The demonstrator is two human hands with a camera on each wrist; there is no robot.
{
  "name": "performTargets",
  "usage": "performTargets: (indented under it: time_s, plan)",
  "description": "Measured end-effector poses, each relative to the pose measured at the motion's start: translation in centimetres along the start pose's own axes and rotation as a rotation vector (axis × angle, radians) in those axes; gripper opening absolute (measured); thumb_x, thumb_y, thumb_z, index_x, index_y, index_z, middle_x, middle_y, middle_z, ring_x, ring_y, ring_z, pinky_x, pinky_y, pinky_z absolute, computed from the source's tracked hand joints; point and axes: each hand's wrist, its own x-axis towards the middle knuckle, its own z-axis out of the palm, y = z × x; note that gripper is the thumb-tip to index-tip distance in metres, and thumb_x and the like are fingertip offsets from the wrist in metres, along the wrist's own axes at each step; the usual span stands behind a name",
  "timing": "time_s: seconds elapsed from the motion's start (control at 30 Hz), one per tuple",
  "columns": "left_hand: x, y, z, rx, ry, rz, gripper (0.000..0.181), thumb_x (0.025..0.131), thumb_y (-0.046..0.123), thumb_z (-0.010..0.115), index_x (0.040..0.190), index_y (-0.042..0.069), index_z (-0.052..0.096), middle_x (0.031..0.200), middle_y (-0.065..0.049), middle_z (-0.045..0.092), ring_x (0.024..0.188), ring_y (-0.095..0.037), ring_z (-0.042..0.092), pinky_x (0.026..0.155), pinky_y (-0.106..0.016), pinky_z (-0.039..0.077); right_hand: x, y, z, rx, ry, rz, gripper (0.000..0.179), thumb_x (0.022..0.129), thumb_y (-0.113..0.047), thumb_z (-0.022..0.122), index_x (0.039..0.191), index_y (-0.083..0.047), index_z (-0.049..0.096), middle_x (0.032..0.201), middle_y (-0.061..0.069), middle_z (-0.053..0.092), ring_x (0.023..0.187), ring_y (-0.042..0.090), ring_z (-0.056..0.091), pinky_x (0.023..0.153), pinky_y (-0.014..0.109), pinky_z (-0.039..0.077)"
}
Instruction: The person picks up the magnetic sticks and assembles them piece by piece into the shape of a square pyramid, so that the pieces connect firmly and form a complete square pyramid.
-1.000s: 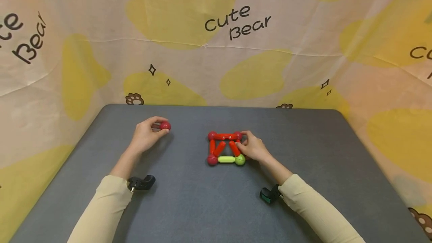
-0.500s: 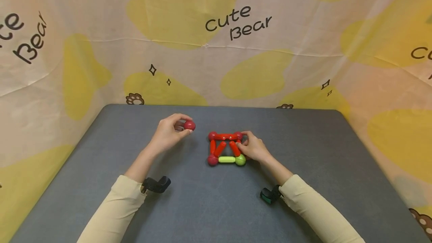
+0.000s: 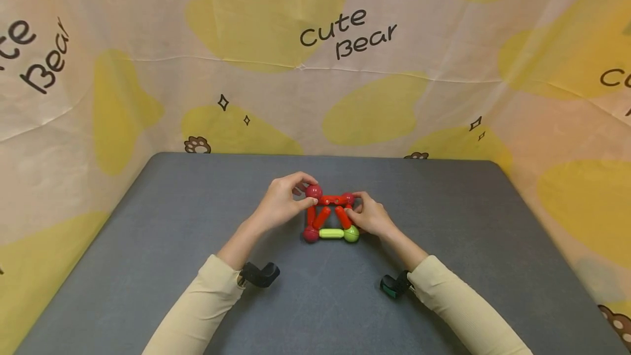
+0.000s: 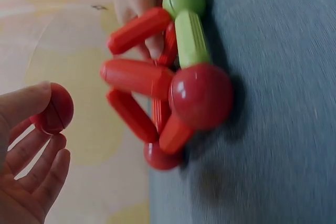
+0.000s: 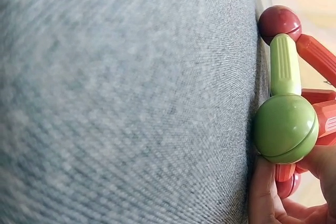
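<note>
My left hand [image 3: 281,197] pinches a loose glossy red ball [image 4: 59,109] between thumb and fingers. In the head view the ball overlaps the far left corner of a magnetic ball-and-rod frame; the left wrist view shows a gap between them. The frame's near side has a red ball [image 3: 311,234], a light green rod [image 3: 331,233] and a green ball [image 5: 286,129]. Red rods join its other sides. Several more red rods [image 4: 137,30] slant upward with free ends. My right hand [image 3: 373,217] grips the frame's right side, around a red rod [image 5: 284,172] behind the green ball.
The frame lies on a dark grey table [image 3: 315,300]. A patterned cloth [image 3: 315,108] rises behind and at both sides. A black camera [image 3: 260,274] is worn on the left wrist, and another camera [image 3: 394,285] on the right.
My left hand has carried the loose red ball rightward from the table's left part to the far left corner of the frame. The right hand and the frame have stayed put.
</note>
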Motion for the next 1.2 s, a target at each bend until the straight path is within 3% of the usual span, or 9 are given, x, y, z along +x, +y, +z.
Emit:
performTargets:
  time_s: [0.23,0.5,1.2]
  plan:
    - [0.6,0.8,1.7,-0.033,-0.04,-0.001,0.03,0.079,0.011,0.071,0.108,0.013,0.063,0.097,-0.002,0.065,0.079,-0.017,0.061,0.066,-0.027,0.051,-0.1,-0.1,-0.1,0.011,-0.01,0.011,0.052,0.087,-0.024,0.061,0.13,-0.002,0.042,0.077,0.007,0.062,0.051,0.013,0.054,0.048,0.025,0.043]
    - [1.0,0.7,2.9,0.002,-0.056,0.026,0.031,0.077,0.013,0.073,0.107,0.012,0.065,0.098,0.001,0.065,0.082,-0.014,0.061,0.067,-0.024,0.051,0.0,-0.1,-0.1,-0.003,-0.004,-0.015,0.052,0.087,-0.022,0.062,0.129,0.001,0.042,0.076,0.007,0.062,0.05,0.012,0.053,0.047,0.025,0.043]
    - [1.1,0.0,3.8,0.024,-0.077,-0.009,0.03,0.078,0.015,0.073,0.107,0.013,0.066,0.092,0.0,0.066,0.074,-0.011,0.06,0.063,-0.023,0.049,-0.1,0.0,0.0,0.002,0.002,-0.014,0.054,0.086,-0.025,0.063,0.13,0.001,0.042,0.077,0.007,0.064,0.051,0.012,0.055,0.047,0.025,0.043]
